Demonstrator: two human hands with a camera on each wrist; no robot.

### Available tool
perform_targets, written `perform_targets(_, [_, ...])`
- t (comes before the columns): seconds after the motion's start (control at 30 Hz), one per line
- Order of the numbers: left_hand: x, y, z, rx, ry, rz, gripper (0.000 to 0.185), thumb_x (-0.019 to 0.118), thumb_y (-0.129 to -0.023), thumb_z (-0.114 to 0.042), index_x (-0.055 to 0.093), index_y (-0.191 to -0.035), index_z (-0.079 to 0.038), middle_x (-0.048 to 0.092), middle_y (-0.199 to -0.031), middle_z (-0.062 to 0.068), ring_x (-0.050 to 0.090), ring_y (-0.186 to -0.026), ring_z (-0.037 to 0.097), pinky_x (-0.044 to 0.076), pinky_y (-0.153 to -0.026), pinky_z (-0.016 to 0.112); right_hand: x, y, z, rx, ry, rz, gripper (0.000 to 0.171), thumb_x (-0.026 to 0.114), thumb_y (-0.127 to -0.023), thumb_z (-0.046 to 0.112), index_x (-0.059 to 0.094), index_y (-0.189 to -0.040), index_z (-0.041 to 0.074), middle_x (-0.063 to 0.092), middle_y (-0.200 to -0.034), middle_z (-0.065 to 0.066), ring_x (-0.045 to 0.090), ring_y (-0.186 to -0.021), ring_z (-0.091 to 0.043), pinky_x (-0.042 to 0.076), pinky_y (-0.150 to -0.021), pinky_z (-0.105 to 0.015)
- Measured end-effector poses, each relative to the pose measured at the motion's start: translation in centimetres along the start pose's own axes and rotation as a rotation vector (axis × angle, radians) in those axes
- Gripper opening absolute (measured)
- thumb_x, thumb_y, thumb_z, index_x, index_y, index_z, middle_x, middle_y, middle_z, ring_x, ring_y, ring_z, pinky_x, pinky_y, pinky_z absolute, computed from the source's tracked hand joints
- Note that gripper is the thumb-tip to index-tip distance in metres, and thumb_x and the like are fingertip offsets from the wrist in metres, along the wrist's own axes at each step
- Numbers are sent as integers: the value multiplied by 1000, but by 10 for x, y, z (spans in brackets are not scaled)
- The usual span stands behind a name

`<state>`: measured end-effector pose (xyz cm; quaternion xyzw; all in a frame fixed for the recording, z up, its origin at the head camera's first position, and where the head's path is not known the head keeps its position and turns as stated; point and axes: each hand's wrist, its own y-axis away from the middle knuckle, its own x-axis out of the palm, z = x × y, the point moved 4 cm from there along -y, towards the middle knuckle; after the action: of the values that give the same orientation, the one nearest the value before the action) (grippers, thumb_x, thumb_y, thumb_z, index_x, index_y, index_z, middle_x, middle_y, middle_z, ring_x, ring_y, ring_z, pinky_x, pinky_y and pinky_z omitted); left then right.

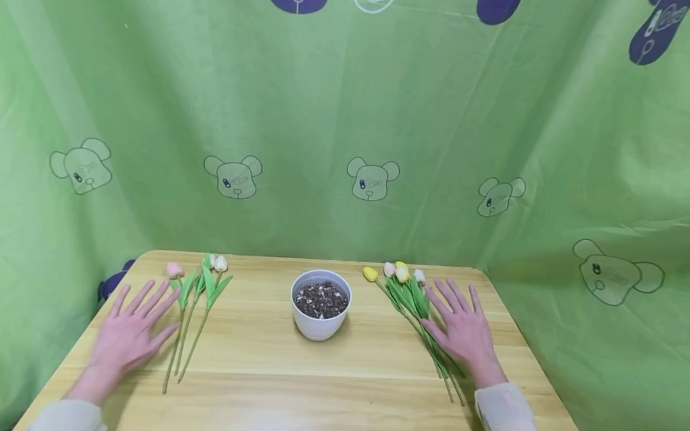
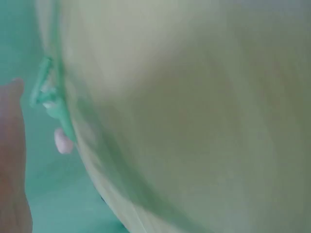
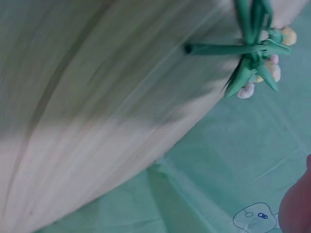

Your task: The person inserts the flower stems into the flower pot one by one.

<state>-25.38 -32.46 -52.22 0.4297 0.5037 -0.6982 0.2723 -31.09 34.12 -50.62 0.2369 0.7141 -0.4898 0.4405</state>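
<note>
Palm down and fingers spread, my left hand (image 1: 127, 333) is at the left side of the table, beside a few artificial tulips: a pink tulip (image 1: 175, 270) and white tulips (image 1: 221, 263) on long green stems. On the other side, my right hand (image 1: 466, 331) also has its fingers spread, next to a bunch of tulips (image 1: 416, 299) with yellow, white and pink heads. Its thumb overlaps the stems in the head view; whether it touches them I cannot tell. Between the two groups stands a white flowerpot (image 1: 319, 329) filled with dark soil (image 1: 321, 300). Neither hand holds anything.
The wooden table (image 1: 244, 397) ends at a far edge just behind the flower heads. A green curtain (image 1: 298, 226) with cartoon bear heads hangs behind the table and along both sides.
</note>
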Motion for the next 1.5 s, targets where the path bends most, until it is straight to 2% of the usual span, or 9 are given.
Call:
perform_targets(0.07, [-2,-6,-8,-51,48,4,82,60,-98,-52,20,-166,-29,23,-172,4,4,-162,24,-7,-131,52,-2,0,-1,65,-48,27,73,65,-95,52,44,-158,21,38,-165,-12,30,-153,-38,1,-131,-56])
perform_targets(0.13, [-4,-14,-16,-101,111,-4,85,62,-96,-50,19,-166,-30,28,-170,8,15,-160,33,-7,-131,51,-5,0,-1,136,-110,48,70,65,-97,49,45,-157,19,39,-164,-13,32,-152,-39,7,-130,-59])
perform_targets(0.27, [-7,-29,-35,-180,257,-28,84,67,-94,-48,26,-165,-25,42,-161,18,38,-145,44,13,-126,64,-11,0,0,282,-273,76,65,61,-102,45,42,-159,18,48,-155,-19,42,-142,-45,30,-116,-70])
perform_targets(0.37, [-8,-38,-50,-231,377,-6,83,66,-95,-48,29,-164,-21,41,-161,22,40,-142,49,27,-116,71,-13,2,-1,371,-390,92,62,57,-105,45,42,-158,17,55,-146,-22,51,-132,-46,41,-106,-72])
perform_targets(0.5, [-7,-48,-70,-287,526,41,85,65,-97,-48,24,-166,-22,36,-164,24,35,-145,52,26,-113,78,-13,6,-4,445,-529,101,58,58,-106,39,48,-153,8,61,-136,-23,59,-122,-44,49,-101,-65])
perform_targets(0.63, [-7,-59,-91,-295,663,54,85,68,-97,-45,24,-166,-22,34,-164,24,30,-148,54,24,-111,83,-10,10,-7,498,-625,123,53,58,-106,35,53,-147,2,68,-126,-23,66,-110,-40,56,-96,-57])
perform_targets(1.0, [4,-88,-147,-296,984,118,89,74,-95,-38,24,-165,-17,34,-166,15,37,-148,44,30,-115,76,1,26,-5,600,-693,260,46,64,-103,29,61,-137,-3,72,-115,-22,71,-100,-34,62,-83,-42])
perform_targets(1.2, [16,-100,-173,-284,1077,137,92,78,-92,-34,24,-166,-19,35,-167,12,36,-150,41,28,-118,72,12,35,0,619,-695,320,39,67,-101,25,67,-130,-2,74,-111,-18,68,-104,-33,60,-88,-45])
perform_targets(1.5, [28,-115,-198,-283,1177,125,93,79,-91,-35,26,-165,-21,37,-166,11,39,-148,41,29,-119,71,16,36,4,624,-696,331,33,76,-94,18,72,-118,-3,75,-101,-10,68,-94,-23,58,-86,-40])
